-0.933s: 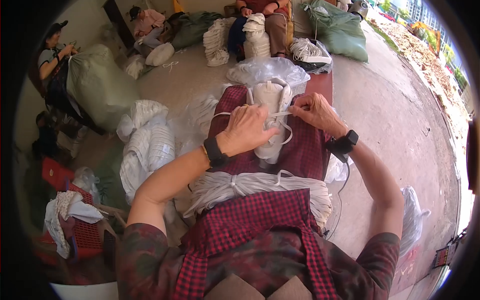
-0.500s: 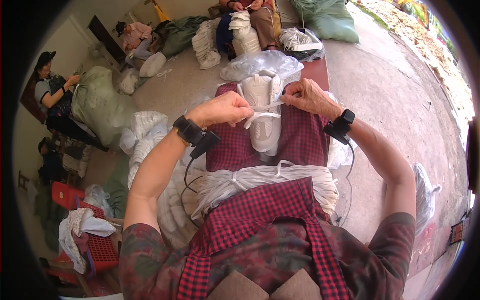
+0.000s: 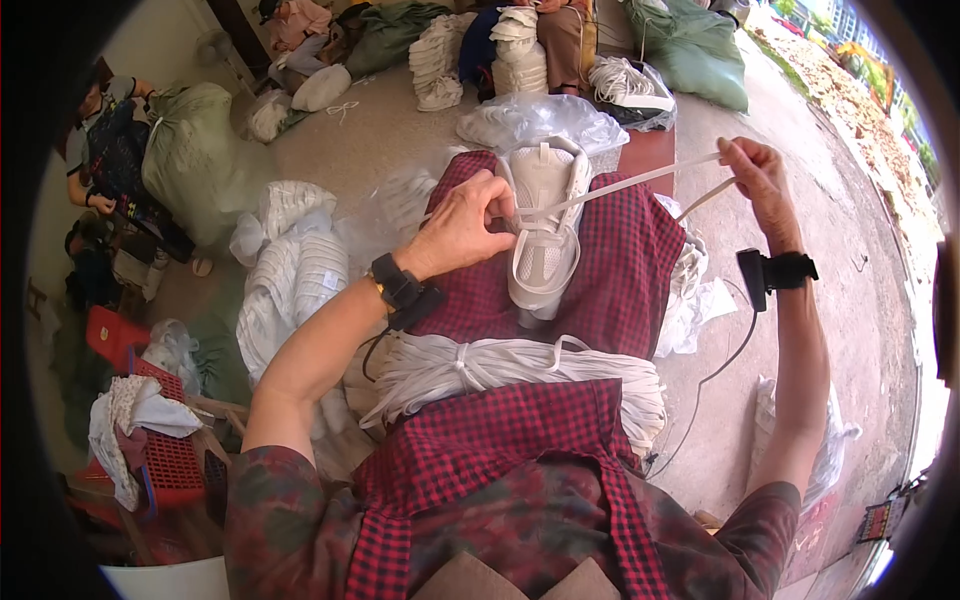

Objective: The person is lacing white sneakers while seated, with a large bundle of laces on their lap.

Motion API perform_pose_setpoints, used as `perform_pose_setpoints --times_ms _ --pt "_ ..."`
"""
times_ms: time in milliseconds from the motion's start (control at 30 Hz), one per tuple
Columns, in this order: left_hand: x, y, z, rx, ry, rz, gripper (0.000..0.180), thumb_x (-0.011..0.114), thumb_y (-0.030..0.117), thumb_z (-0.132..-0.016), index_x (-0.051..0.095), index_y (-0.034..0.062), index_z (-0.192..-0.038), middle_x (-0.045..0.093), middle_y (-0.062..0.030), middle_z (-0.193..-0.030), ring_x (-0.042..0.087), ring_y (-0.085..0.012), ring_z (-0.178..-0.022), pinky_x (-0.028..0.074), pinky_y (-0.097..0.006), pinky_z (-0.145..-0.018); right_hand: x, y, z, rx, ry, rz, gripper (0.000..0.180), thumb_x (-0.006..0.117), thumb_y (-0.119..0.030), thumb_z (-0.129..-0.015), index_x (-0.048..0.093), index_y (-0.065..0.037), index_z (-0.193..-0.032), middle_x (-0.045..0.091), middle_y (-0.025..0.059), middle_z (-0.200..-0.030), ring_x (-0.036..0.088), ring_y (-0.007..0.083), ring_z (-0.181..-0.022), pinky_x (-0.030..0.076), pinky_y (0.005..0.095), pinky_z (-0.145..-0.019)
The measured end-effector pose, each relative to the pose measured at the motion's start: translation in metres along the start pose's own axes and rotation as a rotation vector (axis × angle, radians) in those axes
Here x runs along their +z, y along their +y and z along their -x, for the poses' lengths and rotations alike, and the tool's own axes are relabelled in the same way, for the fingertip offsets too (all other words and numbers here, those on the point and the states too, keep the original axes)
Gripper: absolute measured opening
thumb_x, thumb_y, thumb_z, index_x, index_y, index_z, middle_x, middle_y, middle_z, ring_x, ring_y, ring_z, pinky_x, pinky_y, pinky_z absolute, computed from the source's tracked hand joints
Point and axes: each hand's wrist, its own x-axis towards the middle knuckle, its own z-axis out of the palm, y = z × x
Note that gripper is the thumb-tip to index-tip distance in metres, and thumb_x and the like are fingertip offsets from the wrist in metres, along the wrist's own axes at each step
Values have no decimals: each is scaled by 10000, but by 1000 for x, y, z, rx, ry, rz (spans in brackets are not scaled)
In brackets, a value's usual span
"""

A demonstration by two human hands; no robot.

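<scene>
A white shoe upper [image 3: 543, 258] rests on my lap over a red-and-black checked apron [image 3: 625, 275], its toe toward me. My right hand [image 3: 762, 185] is raised to the right, pinching a flat white shoelace [image 3: 640, 180] that stretches taut from the upper; a tail of it hangs below the fingers. At the upper's left edge is my left hand [image 3: 462, 228], fingers bent and thumb apart from them, close to where the lace comes out. A loose lace loop curves around the toe. Across my lap nearer me lies a tied bundle of white shoelaces [image 3: 500, 372].
White stacked shoe uppers [image 3: 290, 260] lie to my left, near a red basket [image 3: 172, 470] with cloths. Ahead are a clear plastic bag [image 3: 540, 122], more stacked uppers [image 3: 437, 65] and green sacks [image 3: 690, 50]. Co-workers [image 3: 300, 35] sit further off. A cable runs from my right wrist.
My right hand has swung up and right, drawing the lace out long and taut. My left hand has loosened its pinch and stays by the upper. The whole view has shifted slightly.
</scene>
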Motion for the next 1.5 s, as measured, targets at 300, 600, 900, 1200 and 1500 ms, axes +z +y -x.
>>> perform_pose_setpoints --times_ms 300,600,900,1200,1500 --pt "0 -16 3 35 47 99 355 826 74 -656 536 39 -857 532 -33 -831 539 -143 -755 482 -289 -681 61 -22 52 -260 -303 154 335 784 -258 -847 648 -11 -1028 643 58 -1000 621 177 -872 501 324 -731" --pt "15 -14 32 65 70 178 204 776 122 -755 626 32 -861 600 -29 -847 593 -138 -762 508 -294 -712 129 -158 193 -472 -1307 -266 408 671 -231 -860 636 38 -1164 666 165 -1083 625 307 -983 491 378 -860" --pt "11 -25 41 139 112 188 151 751 131 -767 640 31 -786 624 -61 -817 629 -190 -805 510 -323 -755 115 -181 186 -303 -1400 -188 328 635 -62 -728 639 27 -1044 661 200 -993 639 364 -945 495 403 -826" --pt "27 -22 44 164 87 192 155 747 138 -783 633 33 -784 629 -51 -806 614 -180 -795 489 -336 -766 125 -194 197 -561 -1274 -295 445 572 -18 -756 559 8 -1200 622 187 -1011 641 351 -884 518 391 -774" --pt "21 -21 49 244 108 158 141 748 141 -780 646 44 -786 646 -56 -798 625 -206 -797 491 -347 -762 93 -191 204 -239 -1394 -205 246 596 2 -871 669 26 -1104 699 175 -978 680 288 -854 523 344 -752"
